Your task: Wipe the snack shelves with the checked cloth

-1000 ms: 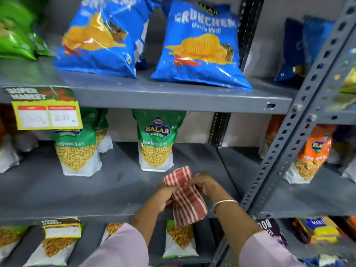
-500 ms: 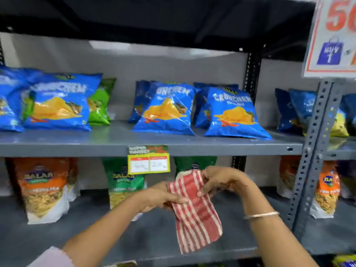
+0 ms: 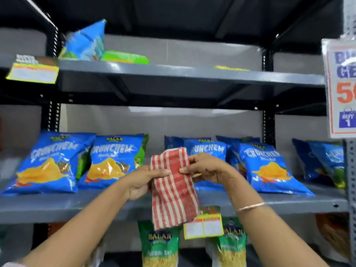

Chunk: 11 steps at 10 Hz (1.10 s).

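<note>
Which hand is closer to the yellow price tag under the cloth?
The right hand. It holds the cloth almost straight above the price tag. The left hand grips the cloth's other edge, up and farther to the left of the tag.

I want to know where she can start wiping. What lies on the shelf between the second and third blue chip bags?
The head view shows no bag there; the checked cloth, held up by both hands, hides most of that gap.
</note>
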Each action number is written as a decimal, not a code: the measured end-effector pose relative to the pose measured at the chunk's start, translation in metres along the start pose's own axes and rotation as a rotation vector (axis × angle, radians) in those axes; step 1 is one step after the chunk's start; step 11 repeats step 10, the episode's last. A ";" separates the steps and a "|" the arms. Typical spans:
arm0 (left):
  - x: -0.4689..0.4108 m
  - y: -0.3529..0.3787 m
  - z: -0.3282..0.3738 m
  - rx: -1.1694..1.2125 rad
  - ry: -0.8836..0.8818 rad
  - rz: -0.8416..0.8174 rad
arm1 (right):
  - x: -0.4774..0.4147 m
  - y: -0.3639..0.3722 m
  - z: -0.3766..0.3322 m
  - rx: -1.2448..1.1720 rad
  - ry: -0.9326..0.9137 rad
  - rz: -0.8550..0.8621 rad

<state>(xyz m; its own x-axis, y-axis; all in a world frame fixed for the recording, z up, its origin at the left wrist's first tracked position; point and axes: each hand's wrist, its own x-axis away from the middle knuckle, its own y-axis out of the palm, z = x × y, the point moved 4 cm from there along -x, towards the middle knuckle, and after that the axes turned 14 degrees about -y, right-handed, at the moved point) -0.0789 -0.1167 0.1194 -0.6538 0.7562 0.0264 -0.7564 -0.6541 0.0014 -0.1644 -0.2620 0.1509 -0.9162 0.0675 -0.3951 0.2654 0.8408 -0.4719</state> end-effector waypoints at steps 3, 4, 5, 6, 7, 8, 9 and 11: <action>-0.087 -0.056 -0.011 0.043 -0.168 0.304 | -0.078 0.024 0.056 -0.137 0.159 0.275; -0.106 -0.067 -0.019 -0.031 -0.192 0.437 | -0.090 0.031 0.078 -0.132 0.220 0.314; -0.112 -0.071 -0.020 -0.218 -0.190 0.596 | -0.101 0.035 0.088 -0.029 0.215 0.364; -0.111 -0.068 -0.020 -0.462 -0.200 0.687 | -0.107 0.036 0.090 0.326 0.213 0.338; -0.108 -0.064 -0.022 -0.736 -0.259 0.738 | -0.103 0.042 0.089 0.529 0.227 0.265; -0.112 -0.064 -0.030 -0.874 -0.278 0.737 | -0.101 0.049 0.092 0.627 0.211 0.189; -0.110 -0.060 -0.034 -0.990 -0.270 0.761 | -0.093 0.049 0.090 0.698 0.193 0.164; -0.100 -0.053 -0.020 -1.062 -0.056 0.944 | -0.090 0.040 0.068 0.661 0.090 0.264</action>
